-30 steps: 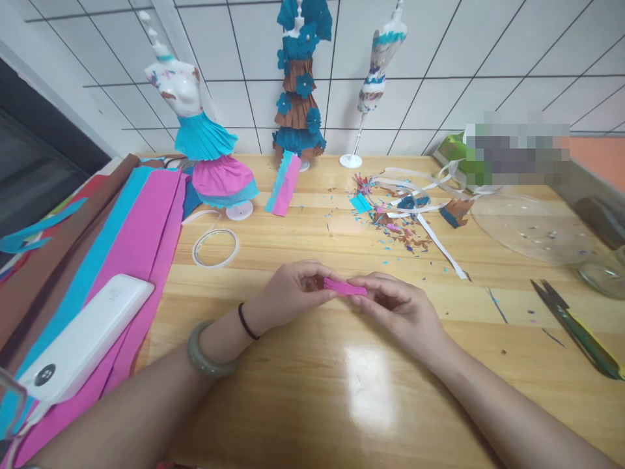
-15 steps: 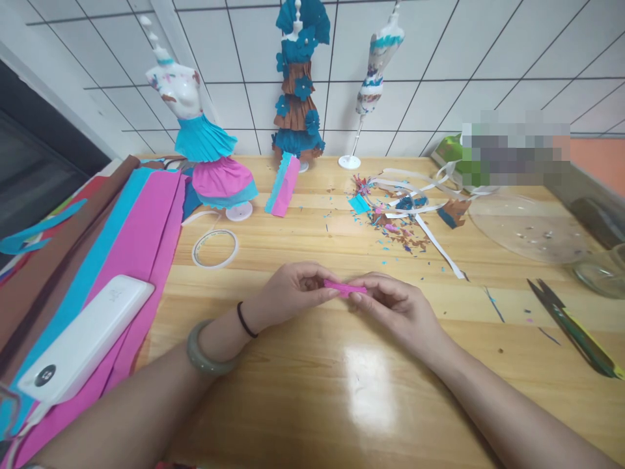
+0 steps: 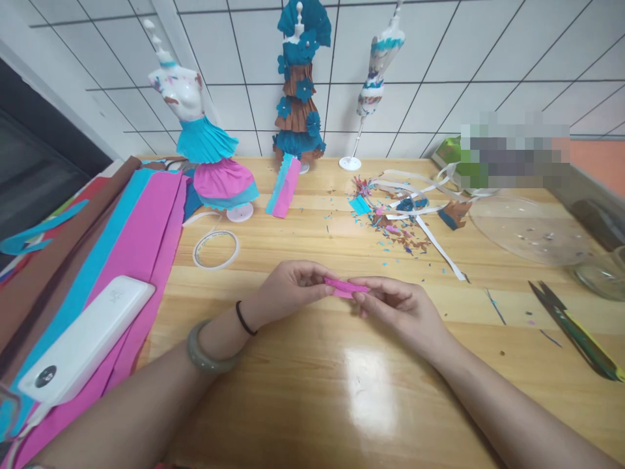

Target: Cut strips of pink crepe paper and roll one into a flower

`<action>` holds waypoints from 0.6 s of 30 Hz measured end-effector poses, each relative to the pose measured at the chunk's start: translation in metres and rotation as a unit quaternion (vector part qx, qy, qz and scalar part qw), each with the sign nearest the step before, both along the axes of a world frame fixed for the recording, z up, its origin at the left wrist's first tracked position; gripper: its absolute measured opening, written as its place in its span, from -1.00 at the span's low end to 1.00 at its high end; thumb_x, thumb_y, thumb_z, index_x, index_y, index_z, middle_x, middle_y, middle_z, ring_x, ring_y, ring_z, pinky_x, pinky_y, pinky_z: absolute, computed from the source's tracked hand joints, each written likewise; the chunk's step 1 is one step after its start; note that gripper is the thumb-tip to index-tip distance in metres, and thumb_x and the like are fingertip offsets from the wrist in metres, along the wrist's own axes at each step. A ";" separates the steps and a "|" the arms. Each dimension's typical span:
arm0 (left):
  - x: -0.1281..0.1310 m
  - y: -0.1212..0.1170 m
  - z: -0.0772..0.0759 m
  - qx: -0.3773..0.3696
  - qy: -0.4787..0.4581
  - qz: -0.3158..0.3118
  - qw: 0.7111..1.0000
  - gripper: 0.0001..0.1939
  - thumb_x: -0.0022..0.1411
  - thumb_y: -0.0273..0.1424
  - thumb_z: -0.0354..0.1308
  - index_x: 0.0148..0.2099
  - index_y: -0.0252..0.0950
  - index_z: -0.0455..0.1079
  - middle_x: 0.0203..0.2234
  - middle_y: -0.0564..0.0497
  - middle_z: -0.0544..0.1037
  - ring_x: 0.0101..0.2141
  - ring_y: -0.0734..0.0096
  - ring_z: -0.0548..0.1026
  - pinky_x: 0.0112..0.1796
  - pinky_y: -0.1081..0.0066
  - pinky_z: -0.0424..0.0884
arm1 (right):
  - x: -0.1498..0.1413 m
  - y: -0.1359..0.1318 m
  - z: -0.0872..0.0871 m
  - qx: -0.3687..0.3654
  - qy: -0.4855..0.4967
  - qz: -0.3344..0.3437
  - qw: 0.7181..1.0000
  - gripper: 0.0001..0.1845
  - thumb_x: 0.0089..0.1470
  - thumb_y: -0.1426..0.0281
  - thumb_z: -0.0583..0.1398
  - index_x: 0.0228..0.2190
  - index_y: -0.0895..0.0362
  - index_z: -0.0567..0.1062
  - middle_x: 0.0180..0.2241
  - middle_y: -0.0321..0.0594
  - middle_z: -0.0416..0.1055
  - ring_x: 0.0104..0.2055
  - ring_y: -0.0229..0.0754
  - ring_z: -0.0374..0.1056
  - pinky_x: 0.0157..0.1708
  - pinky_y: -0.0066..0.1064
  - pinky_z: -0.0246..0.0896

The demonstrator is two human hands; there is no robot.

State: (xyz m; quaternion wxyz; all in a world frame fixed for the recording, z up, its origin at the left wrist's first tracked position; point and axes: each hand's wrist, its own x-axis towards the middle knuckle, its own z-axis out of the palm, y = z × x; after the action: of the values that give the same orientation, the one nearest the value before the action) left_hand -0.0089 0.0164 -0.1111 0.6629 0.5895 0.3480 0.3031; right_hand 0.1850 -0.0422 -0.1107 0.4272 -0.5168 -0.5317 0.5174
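A small folded strip of pink crepe paper (image 3: 346, 288) is held above the wooden table between my two hands. My left hand (image 3: 299, 285) pinches its left end between thumb and fingers. At the other end, the thumb and fingertips of my right hand (image 3: 398, 306) are closed on the paper. Beyond the hands lies a flat blue and pink paper piece (image 3: 284, 187). A small dress form (image 3: 180, 91) at the left wears a turquoise and pink paper skirt (image 3: 223, 179). Another dress form (image 3: 297, 98) in the middle is covered with blue and brown ruffles.
A roll of tape (image 3: 215, 249) lies left of the hands. Sheets of crepe paper (image 3: 151, 221) and a white power bank (image 3: 88, 339) fill the left side. Paper scraps (image 3: 405, 225), a bare dress form (image 3: 374, 85), a clear plate (image 3: 527, 228) and scissors (image 3: 576, 332) are rightward.
The pink strip shows slightly more of its lower face now, with my right fingers shifted a little along it. Both hands keep their hold; the rest of the table looks the same.
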 end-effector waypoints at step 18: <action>-0.002 0.001 0.002 0.034 -0.019 -0.004 0.999 -0.88 0.07 -0.51 0.17 -0.29 -0.35 0.49 -0.36 -0.01 0.58 -0.30 0.44 0.50 -0.23 0.46 0.39 | 0.006 0.001 -0.003 -0.009 0.029 0.021 0.999 -0.74 -0.04 0.34 0.24 -0.25 0.11 0.54 -0.50 -0.25 0.48 -0.51 -0.33 0.33 -0.43 -0.45 0.26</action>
State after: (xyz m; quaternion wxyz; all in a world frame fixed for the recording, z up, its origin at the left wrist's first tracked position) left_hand -0.0106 0.0177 -0.1092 0.6501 0.6072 0.3229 0.3230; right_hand 0.1913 -0.0412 -0.1136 0.4270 -0.4936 -0.5253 0.5461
